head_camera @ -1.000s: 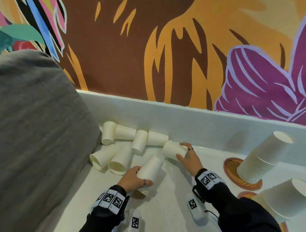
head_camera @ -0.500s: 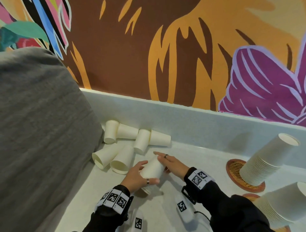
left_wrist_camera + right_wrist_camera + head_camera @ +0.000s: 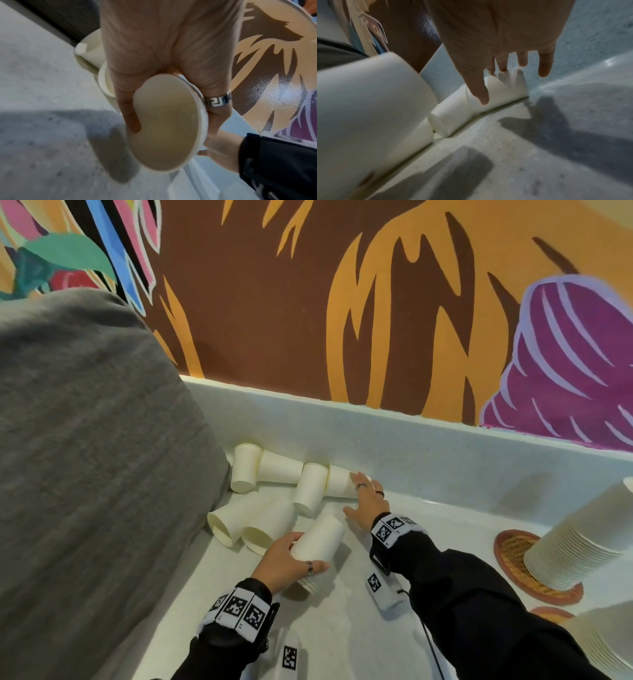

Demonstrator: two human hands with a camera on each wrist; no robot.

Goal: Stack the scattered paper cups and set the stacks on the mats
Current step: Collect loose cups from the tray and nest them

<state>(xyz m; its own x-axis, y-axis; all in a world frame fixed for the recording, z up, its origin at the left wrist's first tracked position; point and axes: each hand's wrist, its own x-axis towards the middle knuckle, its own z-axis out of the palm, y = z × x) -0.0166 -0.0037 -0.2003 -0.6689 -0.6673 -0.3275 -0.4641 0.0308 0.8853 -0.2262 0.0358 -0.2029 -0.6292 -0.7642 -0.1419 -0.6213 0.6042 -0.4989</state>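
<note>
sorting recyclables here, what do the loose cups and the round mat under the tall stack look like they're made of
Loose cups: thin matte cream paper by the look, with rolled rims.
Round mat: seems woven, rattan or straw, golden weave inside a reddish-brown border; the fibre can't be told for sure.

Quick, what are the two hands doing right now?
Left hand: grips a small stack of paper cups.
Right hand: open, fingers spread, reaching onto a lying cup by the wall.

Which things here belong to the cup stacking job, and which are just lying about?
Job:
small stack of white paper cups in left hand
loose white paper cups
right hand
round woven mat
tall cup stack

Lying about:
grey cushion
painted mural wall
</note>
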